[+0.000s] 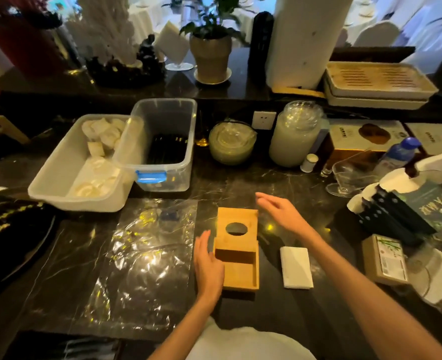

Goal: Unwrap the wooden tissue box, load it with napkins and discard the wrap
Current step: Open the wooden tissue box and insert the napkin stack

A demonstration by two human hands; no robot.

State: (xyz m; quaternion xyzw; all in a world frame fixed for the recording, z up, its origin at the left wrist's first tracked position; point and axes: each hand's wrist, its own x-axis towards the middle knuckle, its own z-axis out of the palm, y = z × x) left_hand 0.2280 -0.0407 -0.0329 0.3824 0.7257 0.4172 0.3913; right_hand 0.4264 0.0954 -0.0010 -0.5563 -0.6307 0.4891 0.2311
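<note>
The wooden tissue box (243, 271) stands unwrapped on the dark marble counter in the middle. Its sliding lid (236, 227), with an oval hole, is pushed halfway back, so the near half of the box lies open and bare inside. My left hand (208, 263) rests flat against the box's left side, fingers straight. My right hand (279, 211) hovers open just right of the lid's far corner, holding nothing. A folded stack of white napkins (296, 267) lies right of the box. The clear plastic wrap (144, 261) lies flat on the counter to the left.
Two plastic bins stand at the back left: a white one (58, 183) with folded cloths and a clear one (186, 162) with dark items. Glass jars (294, 133), a glass cup (350, 178), boxes and a small carton (385, 258) crowd the right. A black patterned plate (9, 237) sits far left.
</note>
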